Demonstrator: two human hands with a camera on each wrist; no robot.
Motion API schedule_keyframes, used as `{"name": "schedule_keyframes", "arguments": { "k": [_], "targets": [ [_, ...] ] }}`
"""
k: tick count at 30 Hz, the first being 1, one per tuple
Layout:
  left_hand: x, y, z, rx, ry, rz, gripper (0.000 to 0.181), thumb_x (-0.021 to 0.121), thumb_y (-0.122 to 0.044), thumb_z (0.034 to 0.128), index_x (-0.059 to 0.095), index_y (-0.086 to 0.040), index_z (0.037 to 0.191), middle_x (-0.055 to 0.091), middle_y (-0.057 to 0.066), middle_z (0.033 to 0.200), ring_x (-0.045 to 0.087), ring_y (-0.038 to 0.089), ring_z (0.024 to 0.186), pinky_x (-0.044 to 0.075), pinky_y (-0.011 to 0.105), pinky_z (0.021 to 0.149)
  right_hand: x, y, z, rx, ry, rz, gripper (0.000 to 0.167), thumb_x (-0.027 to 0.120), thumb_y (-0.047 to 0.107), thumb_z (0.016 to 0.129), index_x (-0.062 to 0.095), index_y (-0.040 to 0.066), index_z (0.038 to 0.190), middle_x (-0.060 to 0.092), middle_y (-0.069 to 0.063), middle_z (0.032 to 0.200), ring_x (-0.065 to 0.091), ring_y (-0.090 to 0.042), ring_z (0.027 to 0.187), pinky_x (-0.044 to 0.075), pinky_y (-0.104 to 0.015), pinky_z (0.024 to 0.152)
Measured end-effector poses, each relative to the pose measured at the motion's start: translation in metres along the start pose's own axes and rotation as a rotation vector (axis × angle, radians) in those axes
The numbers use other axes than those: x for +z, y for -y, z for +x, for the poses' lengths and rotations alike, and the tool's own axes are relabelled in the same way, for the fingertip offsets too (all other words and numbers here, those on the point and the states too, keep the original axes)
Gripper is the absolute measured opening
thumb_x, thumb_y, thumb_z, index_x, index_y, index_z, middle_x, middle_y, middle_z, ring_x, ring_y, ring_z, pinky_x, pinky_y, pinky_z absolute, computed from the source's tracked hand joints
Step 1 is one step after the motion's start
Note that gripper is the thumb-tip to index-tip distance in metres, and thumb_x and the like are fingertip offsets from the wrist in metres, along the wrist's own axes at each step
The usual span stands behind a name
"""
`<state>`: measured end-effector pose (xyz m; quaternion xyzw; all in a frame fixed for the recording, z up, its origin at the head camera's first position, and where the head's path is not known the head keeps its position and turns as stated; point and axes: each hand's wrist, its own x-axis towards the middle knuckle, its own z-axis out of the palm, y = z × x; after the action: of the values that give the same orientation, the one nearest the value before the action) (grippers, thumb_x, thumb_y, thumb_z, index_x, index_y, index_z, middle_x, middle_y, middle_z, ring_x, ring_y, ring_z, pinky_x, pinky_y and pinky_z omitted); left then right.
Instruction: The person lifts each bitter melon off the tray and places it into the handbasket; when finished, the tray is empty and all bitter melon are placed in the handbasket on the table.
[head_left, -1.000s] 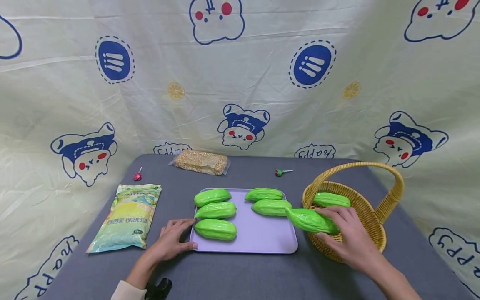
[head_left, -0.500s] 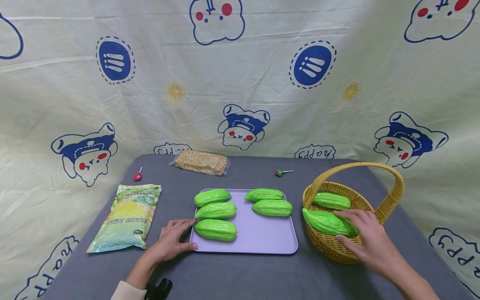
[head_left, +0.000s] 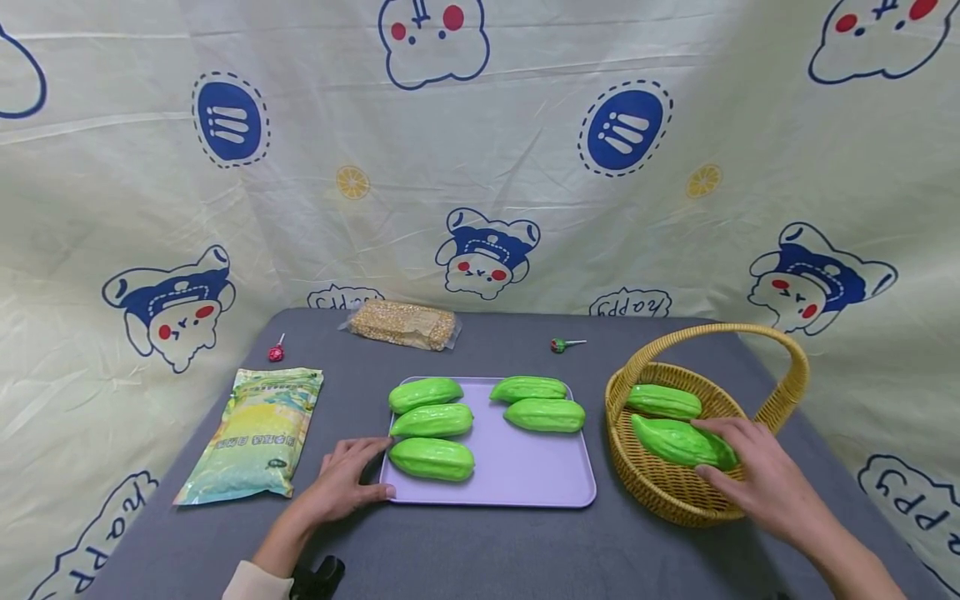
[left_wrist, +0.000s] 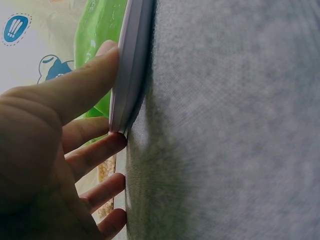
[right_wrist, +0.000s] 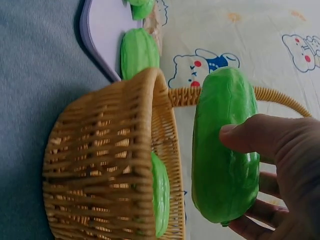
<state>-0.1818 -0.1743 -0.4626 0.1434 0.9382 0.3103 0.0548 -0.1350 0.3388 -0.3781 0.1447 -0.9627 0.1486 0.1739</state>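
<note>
In the head view my right hand (head_left: 765, 475) holds a green bitter melon (head_left: 681, 440) over the wicker basket (head_left: 633, 479). The right wrist view shows the thumb on one side of this bitter melon (right_wrist: 222, 150) and fingers on the other. Another bitter melon (head_left: 663, 401) lies inside the basket. My left hand (head_left: 347, 483) rests at the left edge of the purple tray (head_left: 525, 483), thumb at the near corner. In the left wrist view, the left hand's fingers (left_wrist: 95, 155) are fairly straight and touch the tray's edge (left_wrist: 131, 65). Several bitter melons (head_left: 431, 459) lie on the tray.
The basket's handle (head_left: 720, 331) arches above its opening. A colourful pouch (head_left: 255, 437) lies left of the tray. Towards the back are a bag of grains (head_left: 403, 325), a red lollipop (head_left: 276, 353) and a green lollipop (head_left: 558, 345). A patterned cloth hangs behind the grey table (head_left: 480, 550).
My right hand has carried the bitter melon to the right, from beside the tray to over the basket's middle. My left hand and the tray have stayed put.
</note>
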Motion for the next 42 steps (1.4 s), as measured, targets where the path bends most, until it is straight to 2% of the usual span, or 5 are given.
{"name": "schedule_keyframes", "arguments": {
  "k": [6,12,23,31,42],
  "targets": [
    [0.0,0.0,0.0,-0.004,0.005,-0.001,0.07,0.075,-0.04,0.0757,0.051,-0.013,0.136,0.051,0.009,0.137,0.037,0.031,0.125,0.027,0.051,0.092,0.001,-0.009,0.006,0.051,0.06,0.003,0.049,0.078,0.015,0.075,0.058,0.008,0.119,0.058,-0.018,0.113,0.05,-0.035,0.102,0.041,-0.055,0.076],
    [0.0,-0.001,0.0,-0.001,0.001,-0.001,0.069,0.076,-0.039,0.0757,0.051,-0.013,0.135,0.051,0.008,0.137,0.037,0.031,0.125,0.027,0.051,0.091,0.007,-0.017,0.013,0.026,0.08,-0.01,0.047,0.078,0.013,0.074,0.06,0.006,0.117,0.061,-0.019,0.112,0.053,-0.038,0.103,0.04,-0.056,0.079],
    [0.0,-0.002,0.0,0.0,-0.005,0.0,0.069,0.076,-0.039,0.0752,0.052,-0.013,0.135,0.051,0.008,0.137,0.037,0.031,0.125,0.027,0.05,0.091,0.009,-0.027,0.028,0.036,0.169,-0.018,0.047,0.075,0.016,0.077,0.059,0.002,0.118,0.06,-0.024,0.116,0.052,-0.044,0.106,0.036,-0.06,0.088],
    [0.0,-0.001,0.0,0.0,-0.004,0.001,0.069,0.076,-0.038,0.0754,0.051,-0.014,0.135,0.051,0.008,0.137,0.037,0.031,0.125,0.027,0.052,0.092,0.007,-0.034,0.037,0.017,0.173,-0.049,0.045,0.074,0.018,0.078,0.06,0.002,0.117,0.061,-0.022,0.113,0.054,-0.038,0.096,0.041,-0.051,0.076],
    [0.0,-0.001,0.0,-0.002,-0.005,0.003,0.069,0.076,-0.038,0.0753,0.051,-0.014,0.135,0.051,0.008,0.137,0.037,0.031,0.125,0.027,0.053,0.093,0.007,-0.04,0.048,0.053,0.259,-0.039,0.047,0.072,0.022,0.08,0.058,0.002,0.12,0.057,-0.027,0.122,0.05,-0.041,0.1,0.04,-0.053,0.078]
  ]
}}
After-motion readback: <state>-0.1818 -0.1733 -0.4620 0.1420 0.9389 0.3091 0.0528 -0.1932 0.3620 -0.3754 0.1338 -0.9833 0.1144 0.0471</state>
